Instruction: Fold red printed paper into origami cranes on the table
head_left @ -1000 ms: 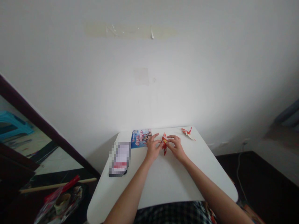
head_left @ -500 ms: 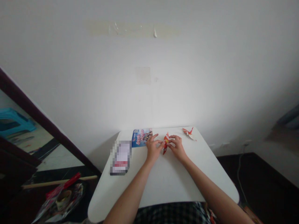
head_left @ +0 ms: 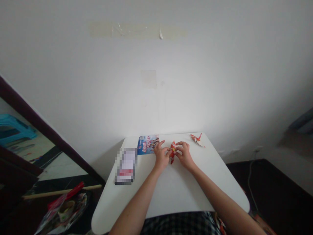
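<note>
Between my two hands is a folded red paper piece (head_left: 172, 150) with pointed ends, upright in the view above the white table (head_left: 181, 192). My left hand (head_left: 161, 157) pinches its left side with thumb and forefinger, the other fingers raised. From the right, my right hand (head_left: 184, 156) grips it with thumb and fingertips. The fingertips hide part of its folds. A finished-looking red and white origami crane (head_left: 197, 140) lies at the table's far right corner, apart from both hands.
A blue printed leaflet (head_left: 146, 145) lies at the back left, partly behind my left hand. In front of it is a blurred-out phone-like object (head_left: 126, 166). The wall (head_left: 156, 107) meets the table's far edge. A cluttered basket (head_left: 67, 209) stands at lower left.
The folded red paper has shifted slightly down and turned a little between my fingers. Both hands keep hold of it. The rest stays put apart from a slight camera shift.
</note>
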The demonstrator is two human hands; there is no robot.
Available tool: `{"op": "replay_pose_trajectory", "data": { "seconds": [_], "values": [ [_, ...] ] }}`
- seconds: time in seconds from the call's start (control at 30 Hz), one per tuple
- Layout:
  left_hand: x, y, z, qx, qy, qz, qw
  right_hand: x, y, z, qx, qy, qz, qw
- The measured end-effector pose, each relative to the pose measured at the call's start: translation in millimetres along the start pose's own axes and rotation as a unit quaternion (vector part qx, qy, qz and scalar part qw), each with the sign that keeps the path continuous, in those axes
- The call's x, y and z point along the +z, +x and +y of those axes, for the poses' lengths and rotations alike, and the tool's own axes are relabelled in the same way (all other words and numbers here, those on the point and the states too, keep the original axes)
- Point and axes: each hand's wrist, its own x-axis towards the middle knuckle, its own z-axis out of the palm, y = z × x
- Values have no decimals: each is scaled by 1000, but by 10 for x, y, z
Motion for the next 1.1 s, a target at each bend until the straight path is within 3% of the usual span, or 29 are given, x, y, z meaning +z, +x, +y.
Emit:
{"op": "replay_pose_trajectory", "data": {
  "seconds": [0.17, 0.43, 0.9, 1.1],
  "values": [
    [-18, 7, -17, -5, -3, 2, 1000, 1, -4, 4, 4, 5, -7, 1000],
    [-82, 5, -20, -31, -23, 8, 999, -45, 6, 24, 24, 19, 48, 998],
    [-9, -33, 49, 6, -3, 3, 1000, -44, -17, -58, 6, -21, 42, 999],
    [-43, -29, 87, -18, 24, 8, 1000, -53, -14, -60, 7, -26, 37, 999]
  ]
}}
